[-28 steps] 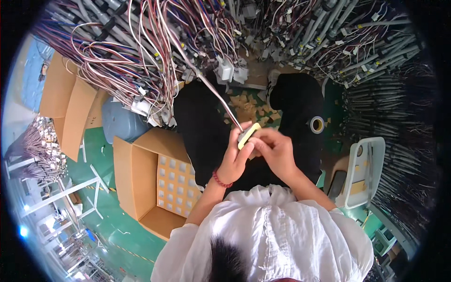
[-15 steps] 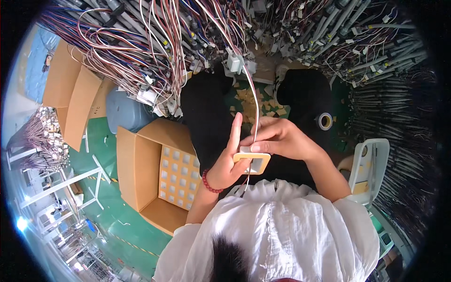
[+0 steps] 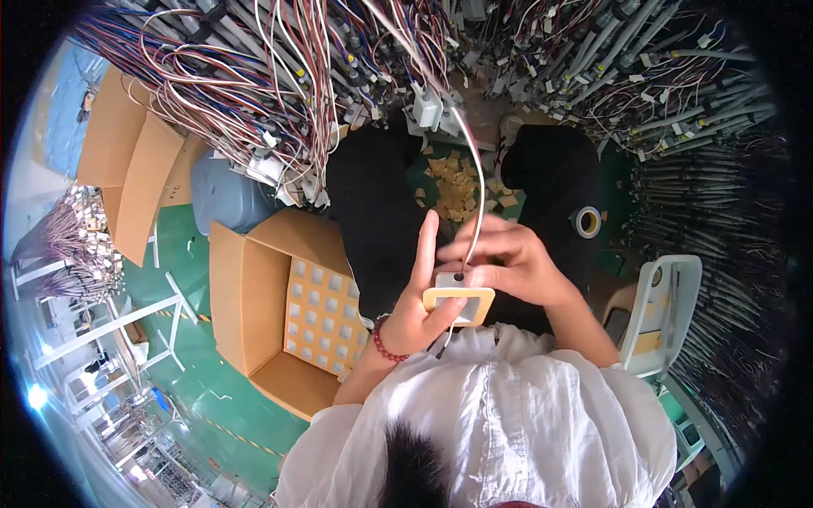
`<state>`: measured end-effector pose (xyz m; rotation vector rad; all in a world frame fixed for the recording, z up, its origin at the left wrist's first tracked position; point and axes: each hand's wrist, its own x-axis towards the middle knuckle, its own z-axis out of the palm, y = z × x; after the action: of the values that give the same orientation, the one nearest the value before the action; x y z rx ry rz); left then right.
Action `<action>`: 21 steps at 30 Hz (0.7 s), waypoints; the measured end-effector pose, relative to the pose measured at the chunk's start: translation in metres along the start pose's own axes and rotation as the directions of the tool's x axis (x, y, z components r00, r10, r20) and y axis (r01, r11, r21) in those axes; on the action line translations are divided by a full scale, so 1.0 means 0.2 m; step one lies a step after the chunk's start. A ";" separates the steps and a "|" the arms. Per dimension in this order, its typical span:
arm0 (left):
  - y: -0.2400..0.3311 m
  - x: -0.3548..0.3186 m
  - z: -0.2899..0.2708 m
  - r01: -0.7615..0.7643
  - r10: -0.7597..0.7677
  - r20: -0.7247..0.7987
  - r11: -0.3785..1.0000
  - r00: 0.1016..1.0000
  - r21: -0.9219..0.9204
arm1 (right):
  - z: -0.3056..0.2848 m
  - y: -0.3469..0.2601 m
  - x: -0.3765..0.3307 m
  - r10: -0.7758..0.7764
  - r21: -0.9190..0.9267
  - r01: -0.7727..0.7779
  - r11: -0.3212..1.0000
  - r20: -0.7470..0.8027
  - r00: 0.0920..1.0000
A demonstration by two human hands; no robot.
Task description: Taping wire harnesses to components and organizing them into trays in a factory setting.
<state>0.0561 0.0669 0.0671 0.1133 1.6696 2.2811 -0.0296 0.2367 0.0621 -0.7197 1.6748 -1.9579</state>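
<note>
bright even light, sharp centre, fisheye bending, black rim.

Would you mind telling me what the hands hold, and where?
Both the left hand and right hand hold a small square part by its edges.

Dense hanging wires (image 3: 254,93) crowd the space above and ahead of both hands, and a white cable (image 3: 477,186) runs straight down between them. To the left an open cardboard box (image 3: 279,313) blocks the floor; a white chair (image 3: 669,313) stands close on the right.
</note>
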 end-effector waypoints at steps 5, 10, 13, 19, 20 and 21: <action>0.06 0.04 -0.03 0.090 -0.089 0.071 0.996 0.993 -0.007 | -0.02 -0.01 0.00 -0.037 0.083 0.033 0.996 0.049 0.998; -0.04 0.05 0.06 0.066 -0.054 0.038 0.752 0.998 -0.656 | 0.05 -0.09 0.03 -0.392 -0.353 0.324 0.878 -0.139 0.909; -0.03 0.03 0.06 0.112 -0.119 0.033 0.750 0.992 -0.652 | 0.04 -0.07 0.03 -0.488 -0.460 0.400 0.793 -0.086 0.868; -0.04 0.06 0.07 0.047 -0.050 -0.034 0.996 0.998 -0.080 | -0.02 0.08 -0.07 0.060 0.323 0.018 0.946 -0.231 0.971; -0.02 0.06 0.05 0.098 -0.096 0.022 0.989 0.995 -0.113 | -0.06 0.12 -0.09 0.148 0.441 0.002 0.898 -0.307 0.940; -0.04 0.07 0.03 0.042 -0.040 0.020 0.991 0.999 -0.125 | -0.13 0.14 -0.12 0.137 0.379 0.034 0.925 -0.417 0.899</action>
<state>0.0461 0.0783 0.0602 0.0692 1.5010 2.3403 -0.0279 0.2681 0.0288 -0.0861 1.4445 -2.4345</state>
